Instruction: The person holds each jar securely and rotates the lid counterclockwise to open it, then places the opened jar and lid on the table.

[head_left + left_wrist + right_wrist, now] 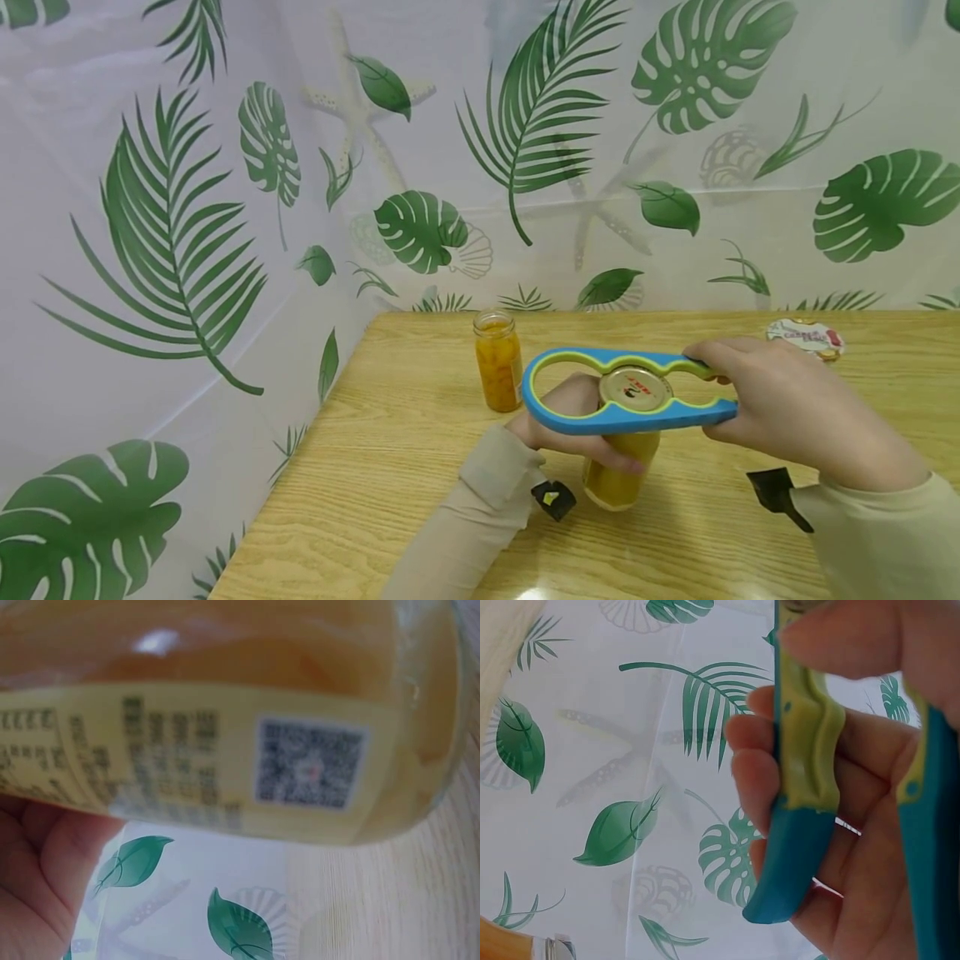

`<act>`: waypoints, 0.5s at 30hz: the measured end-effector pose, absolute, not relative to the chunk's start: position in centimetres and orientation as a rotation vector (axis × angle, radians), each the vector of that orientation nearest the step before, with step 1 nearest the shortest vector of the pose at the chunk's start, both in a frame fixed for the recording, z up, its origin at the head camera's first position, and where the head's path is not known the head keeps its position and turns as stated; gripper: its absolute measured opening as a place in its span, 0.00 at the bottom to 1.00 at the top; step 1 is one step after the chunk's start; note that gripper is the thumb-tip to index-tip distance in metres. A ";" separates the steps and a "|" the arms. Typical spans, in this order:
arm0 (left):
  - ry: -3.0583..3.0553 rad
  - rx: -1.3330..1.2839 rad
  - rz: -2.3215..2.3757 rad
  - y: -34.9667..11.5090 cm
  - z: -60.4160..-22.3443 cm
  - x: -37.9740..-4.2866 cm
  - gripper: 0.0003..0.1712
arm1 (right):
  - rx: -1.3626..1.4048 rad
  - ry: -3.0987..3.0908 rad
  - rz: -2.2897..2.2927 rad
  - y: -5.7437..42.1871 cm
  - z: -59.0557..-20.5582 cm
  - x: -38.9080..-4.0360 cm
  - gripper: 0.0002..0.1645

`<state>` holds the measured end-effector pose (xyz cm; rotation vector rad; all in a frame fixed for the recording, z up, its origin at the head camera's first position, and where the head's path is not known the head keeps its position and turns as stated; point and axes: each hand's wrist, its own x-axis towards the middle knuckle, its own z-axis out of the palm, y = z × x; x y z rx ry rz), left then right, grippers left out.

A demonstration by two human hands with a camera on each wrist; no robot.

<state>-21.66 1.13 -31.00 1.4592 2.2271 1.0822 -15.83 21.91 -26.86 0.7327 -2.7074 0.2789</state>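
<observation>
My left hand (pixel 573 398) holds a glass jar (pixel 615 487) of yellowish contents, slightly tilted above or on the table; contact with the wood is unclear. In the left wrist view the jar's pale label (pixel 315 825) carries print and a QR code. A gold lid (pixel 636 388) caps it. Around that lid sits the middle opening of a blue and lime-green jar opener (pixel 675 417). My right hand (pixel 787 400) grips the opener's two handles at its right end. The right wrist view shows fingers wrapped round one blue handle (pixel 791 862).
Behind and left of the held jar stands a lidless glass jar (pixel 498 367) of orange pieces. At the back right lies a flat round piece with a printed white face and gold edge (pixel 806 336). A leaf-patterned white covering (pixel 525 275) rises behind the wooden table (pixel 390 467).
</observation>
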 end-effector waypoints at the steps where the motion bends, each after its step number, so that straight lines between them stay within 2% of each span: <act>1: 2.238 1.459 1.077 1.2 -31.0 -21.6 0.42 | 0.732 -2.709 0.282 21.9 -26.9 -15.8 0.33; 6: 2.251 1.474 1.059 1.4 -31.6 -22.1 0.42 | 0.725 -2.711 0.284 22.0 -26.9 -15.7 0.33; 15: 2.151 1.343 1.165 1.6 -32.8 -22.9 0.41 | 0.696 -2.722 0.269 22.1 -26.8 -15.7 0.33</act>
